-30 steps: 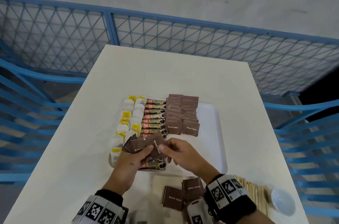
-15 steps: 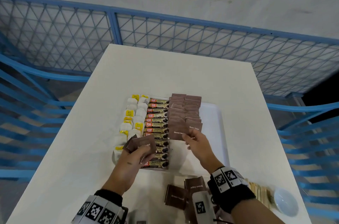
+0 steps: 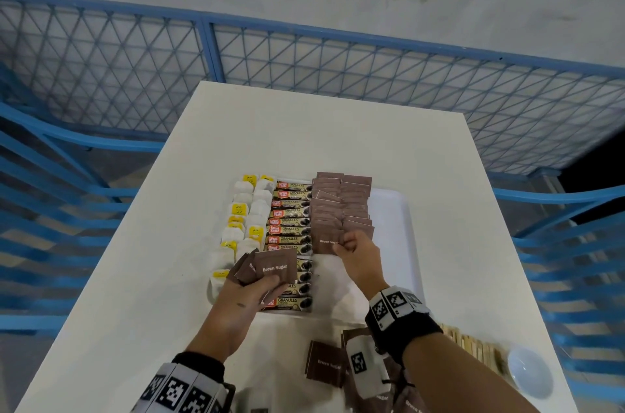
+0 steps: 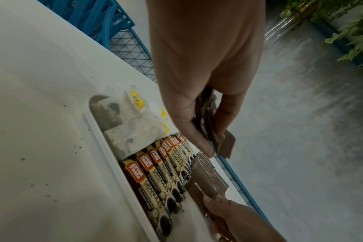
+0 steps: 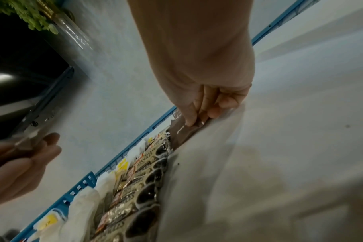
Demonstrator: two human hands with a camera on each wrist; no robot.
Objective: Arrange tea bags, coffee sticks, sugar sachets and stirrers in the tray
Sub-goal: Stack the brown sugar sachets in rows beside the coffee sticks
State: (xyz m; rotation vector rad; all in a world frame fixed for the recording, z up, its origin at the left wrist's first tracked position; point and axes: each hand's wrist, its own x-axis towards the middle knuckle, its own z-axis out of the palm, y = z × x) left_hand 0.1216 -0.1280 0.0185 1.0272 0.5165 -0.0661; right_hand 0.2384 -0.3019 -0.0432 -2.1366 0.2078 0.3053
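The right grip (image 3: 351, 248) pinches one brown sugar sachet (image 3: 327, 241) at the near end of the sachet rows in the tray (image 3: 399, 243), mid-surface. The left grip (image 3: 252, 292) clasps a fanned bundle of sachets (image 3: 270, 269). The sachet should probably overlap its neighbour evenly, edges square.

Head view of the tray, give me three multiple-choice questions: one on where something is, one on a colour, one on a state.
1. Where do the wooden stirrers lie?
A. in the tray
B. on the table, near right
C. in the left hand

2. What colour are the tea bag tags?
A. yellow
B. green
C. red

3. What is the left hand doing?
A. resting flat
B. holding a fan of sugar sachets
C. gripping a coffee stick

Answers:
1 B, they sit outside the tray.
2 A, yellow squares on the white bags.
3 B, brown sachets spread between thumb and fingers.
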